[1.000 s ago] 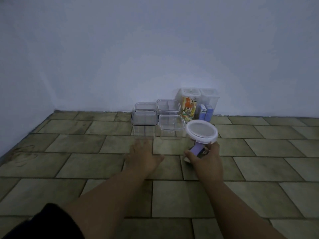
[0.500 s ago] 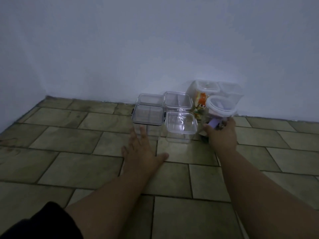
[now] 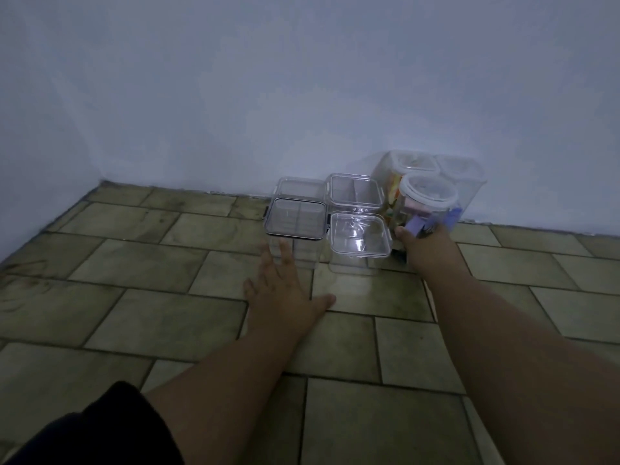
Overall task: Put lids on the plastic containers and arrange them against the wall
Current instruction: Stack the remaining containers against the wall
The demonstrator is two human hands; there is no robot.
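Note:
My right hand (image 3: pixel 425 244) grips the base of a round clear container (image 3: pixel 426 204) with a white lid, held beside the group by the wall. Behind it stand a taller clear container with colourful contents (image 3: pixel 401 176) and another lidded one (image 3: pixel 464 171). To the left sit three clear square lidded containers (image 3: pixel 360 236) (image 3: pixel 355 193) (image 3: pixel 299 188) and a grey-lidded one (image 3: pixel 295 219). My left hand (image 3: pixel 280 290) rests flat on the tiled floor (image 3: pixel 161 317) just in front of the grey-lidded container, fingers spread.
A pale wall (image 3: pixel 302 95) runs behind the containers and meets a side wall at the far left corner. The floor is of greenish rectangular tiles with stains at the left.
My right hand has carried the round container forward and right, from mid-floor to beside the containers at the wall. My left hand stayed flat on the floor.

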